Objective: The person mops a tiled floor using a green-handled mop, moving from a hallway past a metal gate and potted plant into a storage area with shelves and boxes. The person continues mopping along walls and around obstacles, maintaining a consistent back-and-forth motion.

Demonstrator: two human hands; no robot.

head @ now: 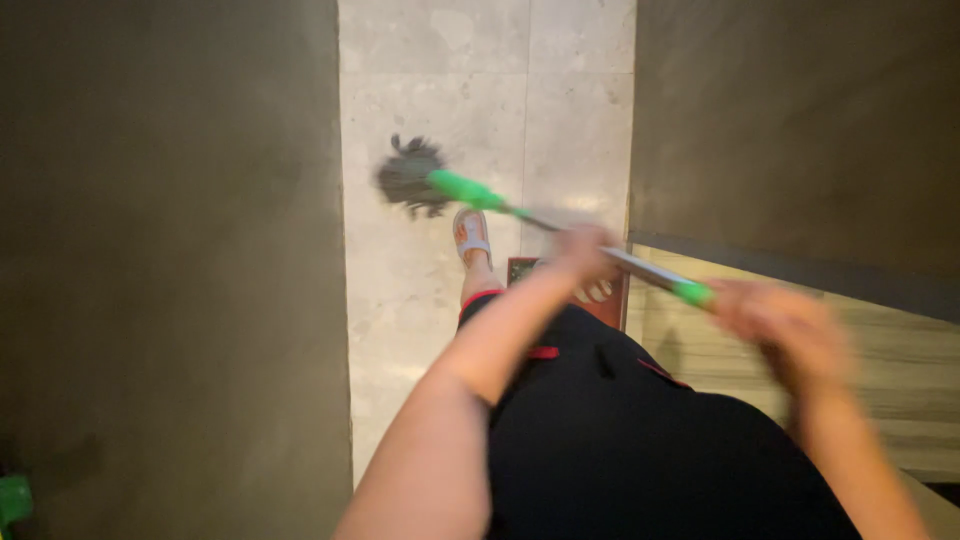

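Note:
I hold a mop with a metal pole [640,268] and green fittings in both hands. My left hand [583,250] grips the pole near its middle. My right hand [775,320] grips the upper end just past a green collar [693,293]; it is blurred by motion. The dark stringy mop head [408,176] rests on the pale stone floor [420,300] ahead of my sandalled foot [470,236].
Dark grey walls [170,270] stand on both sides of the narrow tiled strip. A reddish-brown object [612,305] lies by my other foot. A light wooden surface [900,380] is at the right. Something green [12,497] shows at the bottom left edge.

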